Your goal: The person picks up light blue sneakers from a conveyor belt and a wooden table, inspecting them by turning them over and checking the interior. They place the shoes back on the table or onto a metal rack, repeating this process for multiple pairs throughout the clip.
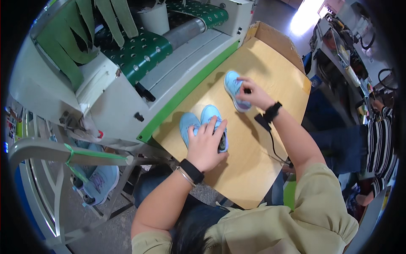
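On the tan tabletop [249, 169], two light blue lace-up shoes stand side by side: a left-hand shoe [186, 122] and a right-hand shoe [209, 112]. My left hand [204, 144] lies over the backs of both, fingers spread across their laces and openings, its thumb beside the right-hand shoe's heel. Farther right, a third light blue shoe [232, 82] with a pale sole stands apart. My right hand [253, 94] is over its opening, fingers curled and thumb bent in. What the fingertips pinch is hidden.
A machine with a green perforated belt [144, 51] and hanging green strips [63, 55] borders the table's left. A cardboard edge [281, 42] stands at the far end. More shoes [99, 182] sit on a metal rack at lower left. A person in a striped top [380, 146] is at right.
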{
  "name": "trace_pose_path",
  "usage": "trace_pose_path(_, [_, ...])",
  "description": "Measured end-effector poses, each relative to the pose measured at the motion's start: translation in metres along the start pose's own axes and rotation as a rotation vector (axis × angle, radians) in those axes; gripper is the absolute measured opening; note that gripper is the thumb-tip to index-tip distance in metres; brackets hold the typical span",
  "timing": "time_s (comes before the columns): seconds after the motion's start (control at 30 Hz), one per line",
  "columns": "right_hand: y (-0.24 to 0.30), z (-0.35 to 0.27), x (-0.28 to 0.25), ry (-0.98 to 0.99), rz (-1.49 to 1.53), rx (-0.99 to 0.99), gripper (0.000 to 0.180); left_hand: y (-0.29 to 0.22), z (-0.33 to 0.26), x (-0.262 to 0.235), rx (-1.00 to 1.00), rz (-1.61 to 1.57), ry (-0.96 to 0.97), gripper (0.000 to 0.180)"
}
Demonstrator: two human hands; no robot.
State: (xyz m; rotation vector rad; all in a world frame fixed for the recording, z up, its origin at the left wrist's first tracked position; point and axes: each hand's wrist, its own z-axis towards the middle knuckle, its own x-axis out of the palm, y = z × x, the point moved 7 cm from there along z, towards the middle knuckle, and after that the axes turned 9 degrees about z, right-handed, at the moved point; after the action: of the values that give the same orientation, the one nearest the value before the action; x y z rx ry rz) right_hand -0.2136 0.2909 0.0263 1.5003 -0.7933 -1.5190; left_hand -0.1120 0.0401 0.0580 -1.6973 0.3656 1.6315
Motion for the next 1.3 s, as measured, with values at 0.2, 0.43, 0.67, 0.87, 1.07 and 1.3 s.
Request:
trace_pose_path(0.2, [0.055, -0.125, 0.052, -0.15, -0.017, -0.088, 0.022, -0.002, 0.0, -0.001, 0.02, -0.008, -0.033, 0.098])
trace_pose_path(0.43, [0.071, -0.203, 0.076, -0.33, -0.239, -0.164, 0.025, -0.001, -0.001, -0.001, 0.013, -0.002, -0.022, 0.097])
trace_pose_path(0.67, [0.08, -0.232, 0.085, -0.292, -0.363, -0.241, 0.028, -0.002, -0.003, -0.001, 0.04, 0.016, -0.078, 0.098])
trace_pose_path(0.87, [0.085, -0.242, 0.091, -0.225, -0.439, -0.274, 0.035, -0.002, -0.004, -0.001, 0.041, 0.021, -0.087, 0.099])
trace_pose_path(1.07, [0.084, -0.244, 0.093, -0.211, -0.414, -0.266, 0.036, -0.003, -0.005, -0.002, 0.052, 0.018, -0.089, 0.102])
trace_pose_path(1.3, [0.088, -0.235, 0.088, -0.188, -0.352, -0.239, 0.037, 0.001, 0.0, -0.001, 0.006, -0.105, -0.125, 0.065])
